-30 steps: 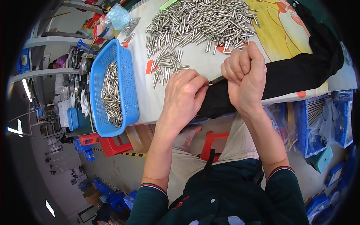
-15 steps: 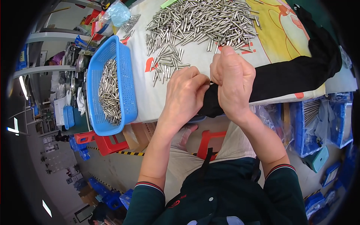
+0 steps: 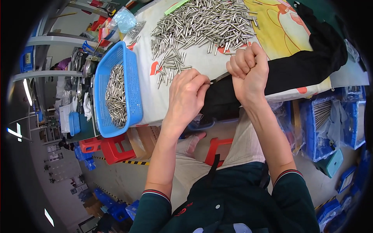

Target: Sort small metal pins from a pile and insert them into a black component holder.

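Observation:
My right hand (image 3: 250,73) is closed in a fist around a slim metal tool (image 3: 220,78). Its narrow, blade-like end sticks out toward the left; the handle is hidden in the fist. My left hand (image 3: 186,95) is pinched just beyond the tool's end, with a small metal pin (image 3: 211,82) barely showing at the fingertips. Under both hands lies a long black cloth (image 3: 291,75) along the near table edge. Beyond them is a large heap of silvery metal pins (image 3: 206,25), and a smaller loose group of pins (image 3: 171,66) lies past my left hand.
A blue perforated basket (image 3: 134,87) partly filled with pins stands left on the table. A light blue plastic bag (image 3: 125,21) sits behind it. Red stools (image 3: 116,149) are below the table, and blue crates (image 3: 311,132) with rods stand at the right.
My fists have drawn apart, the right one moving slightly right, so the slim tool between them now shows. The view has shifted slightly. The heap looks the same.

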The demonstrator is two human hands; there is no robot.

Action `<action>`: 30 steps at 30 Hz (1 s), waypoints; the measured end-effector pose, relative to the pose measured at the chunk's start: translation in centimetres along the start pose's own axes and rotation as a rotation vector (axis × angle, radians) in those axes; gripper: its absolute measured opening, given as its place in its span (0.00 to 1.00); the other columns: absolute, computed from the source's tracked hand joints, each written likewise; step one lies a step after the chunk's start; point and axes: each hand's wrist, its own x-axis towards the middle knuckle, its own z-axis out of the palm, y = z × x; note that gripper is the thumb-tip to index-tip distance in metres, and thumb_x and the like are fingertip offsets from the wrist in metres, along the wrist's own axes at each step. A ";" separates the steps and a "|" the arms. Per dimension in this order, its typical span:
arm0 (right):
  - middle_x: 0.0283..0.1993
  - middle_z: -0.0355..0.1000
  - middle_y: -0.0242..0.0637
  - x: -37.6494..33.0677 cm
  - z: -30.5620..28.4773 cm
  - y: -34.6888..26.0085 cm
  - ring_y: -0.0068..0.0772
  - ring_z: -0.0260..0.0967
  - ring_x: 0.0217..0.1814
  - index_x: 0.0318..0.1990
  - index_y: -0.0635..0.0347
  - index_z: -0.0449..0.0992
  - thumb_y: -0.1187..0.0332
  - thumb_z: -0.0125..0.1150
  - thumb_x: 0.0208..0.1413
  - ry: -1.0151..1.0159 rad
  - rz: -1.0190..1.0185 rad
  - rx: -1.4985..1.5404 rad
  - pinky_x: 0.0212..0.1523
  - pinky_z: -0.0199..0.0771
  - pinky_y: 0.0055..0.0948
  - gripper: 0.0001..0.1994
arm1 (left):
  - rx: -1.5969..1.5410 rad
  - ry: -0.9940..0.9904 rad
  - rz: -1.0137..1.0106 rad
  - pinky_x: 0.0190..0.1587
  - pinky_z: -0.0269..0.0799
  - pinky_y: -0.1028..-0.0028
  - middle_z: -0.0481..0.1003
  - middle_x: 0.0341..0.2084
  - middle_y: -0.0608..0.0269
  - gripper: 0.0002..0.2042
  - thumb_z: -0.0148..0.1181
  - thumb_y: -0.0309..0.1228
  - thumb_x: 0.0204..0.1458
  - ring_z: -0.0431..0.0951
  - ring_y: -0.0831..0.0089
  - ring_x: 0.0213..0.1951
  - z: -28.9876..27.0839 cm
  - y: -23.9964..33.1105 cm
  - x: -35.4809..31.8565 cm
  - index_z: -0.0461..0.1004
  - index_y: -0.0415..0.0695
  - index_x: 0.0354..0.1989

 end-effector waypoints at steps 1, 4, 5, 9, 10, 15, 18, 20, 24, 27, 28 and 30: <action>0.11 0.43 0.24 0.2 -0.3 -0.1 0.18 0.34 0.11 0.14 0.51 0.49 0.63 0.36 0.60 0.031 0.018 0.049 0.16 0.39 0.22 0.20 | 0.031 0.017 0.038 0.34 0.62 0.69 0.69 0.20 0.61 0.05 0.59 0.19 0.37 0.70 0.64 0.28 0.0 -0.1 0.2 0.72 0.39 0.24; 0.11 0.43 0.24 -0.2 -0.3 -0.1 0.18 0.33 0.11 0.14 0.51 0.49 0.63 0.36 0.61 0.053 0.014 0.040 0.15 0.39 0.22 0.20 | 0.082 0.055 0.065 0.35 0.61 0.69 0.68 0.21 0.64 0.05 0.60 0.21 0.36 0.70 0.66 0.29 -0.2 -0.4 -0.3 0.72 0.42 0.23; 0.11 0.43 0.24 -0.3 -0.2 -0.1 0.18 0.33 0.11 0.14 0.51 0.49 0.63 0.35 0.61 0.061 0.011 0.036 0.15 0.39 0.22 0.20 | 0.100 0.079 0.067 0.36 0.61 0.69 0.69 0.22 0.64 0.05 0.60 0.20 0.36 0.71 0.67 0.30 -0.3 -1.1 -0.6 0.72 0.43 0.22; 0.11 0.43 0.25 -0.4 -0.2 -0.1 0.18 0.33 0.11 0.14 0.51 0.49 0.63 0.35 0.61 0.053 0.004 0.033 0.15 0.39 0.22 0.20 | 0.277 0.182 -0.083 0.37 0.60 0.69 0.70 0.22 0.65 0.04 0.60 0.20 0.36 0.70 0.68 0.30 -1.7 -3.3 -1.1 0.73 0.42 0.22; 0.11 0.43 0.25 -0.6 -0.3 -0.1 0.18 0.33 0.11 0.14 0.51 0.49 0.62 0.35 0.61 0.066 0.009 0.039 0.15 0.39 0.22 0.20 | 0.289 0.217 -0.113 0.38 0.60 0.69 0.70 0.22 0.65 0.04 0.60 0.20 0.36 0.70 0.68 0.30 -2.1 -3.2 -1.0 0.73 0.42 0.22; 0.11 0.43 0.25 -0.5 -0.4 -0.2 0.18 0.35 0.12 0.14 0.51 0.47 0.59 0.39 0.60 0.044 0.006 0.011 0.16 0.39 0.23 0.21 | 0.018 0.221 -0.153 0.33 0.64 0.68 0.71 0.20 0.63 0.02 0.60 0.23 0.38 0.71 0.66 0.27 -1.1 -2.0 2.7 0.74 0.41 0.22; 0.11 0.43 0.25 -0.3 -0.4 -0.1 0.18 0.35 0.12 0.14 0.51 0.47 0.59 0.39 0.60 0.062 0.014 0.023 0.16 0.39 0.23 0.21 | -0.043 0.166 -0.198 0.32 0.65 0.66 0.71 0.19 0.60 0.01 0.59 0.22 0.39 0.71 0.65 0.26 0.3 -1.9 5.3 0.75 0.39 0.22; 0.11 0.43 0.25 -0.3 -0.2 -0.1 0.18 0.34 0.12 0.15 0.51 0.48 0.60 0.37 0.61 0.066 0.015 0.031 0.15 0.39 0.23 0.21 | -0.041 0.137 -0.156 0.30 0.66 0.70 0.72 0.20 0.60 0.03 0.59 0.22 0.40 0.70 0.68 0.24 0.9 -2.6 6.5 0.75 0.38 0.25; 0.11 0.43 0.25 -0.4 -0.3 0.1 0.18 0.33 0.11 0.15 0.51 0.49 0.62 0.36 0.61 0.057 0.011 0.030 0.15 0.39 0.22 0.20 | -0.039 0.042 -0.091 0.30 0.67 0.72 0.73 0.22 0.58 0.06 0.58 0.21 0.42 0.70 0.68 0.23 1.6 -3.3 7.2 0.75 0.38 0.30; 0.11 0.43 0.25 -0.4 -0.6 -0.2 0.18 0.33 0.11 0.15 0.51 0.49 0.61 0.36 0.62 0.061 0.005 0.013 0.15 0.39 0.22 0.21 | -0.088 -0.050 -0.012 0.32 0.68 0.71 0.72 0.25 0.58 0.08 0.56 0.19 0.42 0.71 0.66 0.27 1.7 -3.9 7.0 0.75 0.39 0.33; 0.11 0.43 0.25 -0.5 -0.4 -0.1 0.18 0.33 0.11 0.15 0.51 0.49 0.61 0.36 0.62 0.066 0.011 0.018 0.16 0.39 0.22 0.21 | -0.114 -0.052 -0.006 0.38 0.66 0.66 0.70 0.25 0.59 0.07 0.57 0.19 0.40 0.70 0.61 0.34 1.5 -4.1 6.8 0.75 0.40 0.29; 0.11 0.44 0.25 -0.5 -0.4 0.1 0.18 0.34 0.11 0.15 0.51 0.49 0.60 0.36 0.62 0.062 0.018 0.000 0.16 0.39 0.22 0.21 | -0.014 -0.027 0.085 0.38 0.65 0.67 0.69 0.25 0.61 0.08 0.59 0.20 0.39 0.70 0.63 0.33 0.9 -4.5 6.6 0.76 0.42 0.30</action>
